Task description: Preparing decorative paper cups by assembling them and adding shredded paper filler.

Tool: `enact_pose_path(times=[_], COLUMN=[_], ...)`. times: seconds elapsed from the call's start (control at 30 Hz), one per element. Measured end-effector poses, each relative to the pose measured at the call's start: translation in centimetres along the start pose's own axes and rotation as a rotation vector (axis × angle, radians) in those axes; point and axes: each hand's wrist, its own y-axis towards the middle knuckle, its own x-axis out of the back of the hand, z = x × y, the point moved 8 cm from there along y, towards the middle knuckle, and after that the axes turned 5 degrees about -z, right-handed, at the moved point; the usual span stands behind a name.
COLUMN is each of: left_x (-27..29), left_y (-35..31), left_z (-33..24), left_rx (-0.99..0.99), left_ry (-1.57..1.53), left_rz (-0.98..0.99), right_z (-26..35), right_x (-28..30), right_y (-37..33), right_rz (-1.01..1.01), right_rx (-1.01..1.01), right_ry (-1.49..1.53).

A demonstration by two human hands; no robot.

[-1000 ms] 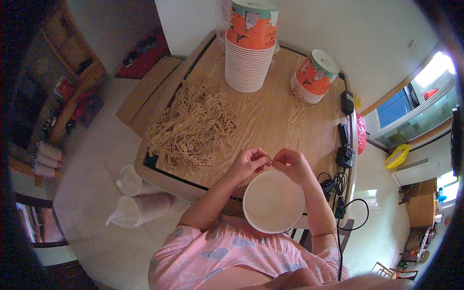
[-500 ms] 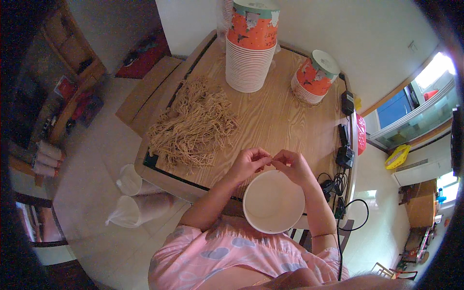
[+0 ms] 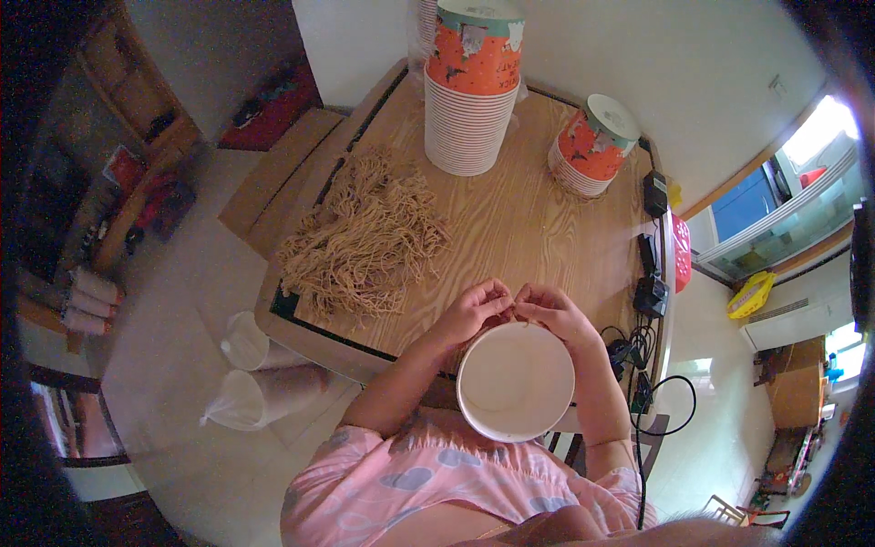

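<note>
A white paper bucket (image 3: 516, 383) stands tilted against my front at the table's near edge, its open mouth facing up. My left hand (image 3: 476, 312) and my right hand (image 3: 554, 314) meet at its far rim, fingers closed in a pinch. A small brownish bit shows between them at the rim; the fingers mostly hide it. To the left on the wooden table (image 3: 510, 232) lies a loose heap of tan twine (image 3: 369, 237).
A tall stack of upside-down orange-and-white paper buckets (image 3: 468, 118) stands at the back, a shorter stack (image 3: 594, 150) to its right. Black power adapters (image 3: 650, 296) and cables line the right edge. Bagged stacks (image 3: 260, 397) lie on the floor at left.
My hands have drawn slightly apart at the rim, the right one turning a little. The bucket has barely shifted, and the twine heap and stacks stay where they were.
</note>
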Motion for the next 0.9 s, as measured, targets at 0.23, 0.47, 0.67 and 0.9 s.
enact_pose_path(times=[0.23, 0.47, 0.67, 0.9], left_x=[-0.9, -0.1, 0.3, 0.7], left_y=[-0.1, 0.3, 0.0, 0.0], left_z=[1.4, 0.9, 0.1, -0.1], left_rx=[0.202, 0.104, 0.003, -0.048], left_ry=[-0.322, -0.191, -0.079, 0.053], left_rz=[0.046, 0.008, -0.055, -0.043], right_z=[-1.9, -1.5, -1.6, -1.2], right_x=[-0.2, -0.6, 0.2, 0.2], right_y=[0.4, 0.4, 0.7, 0.5], right_rz=[0.060, -0.027, -0.021, -0.021], right_rx=[-0.055, -0.082, -0.042, -0.026], right_ry=[0.222, 0.256, 0.154, 0.113])
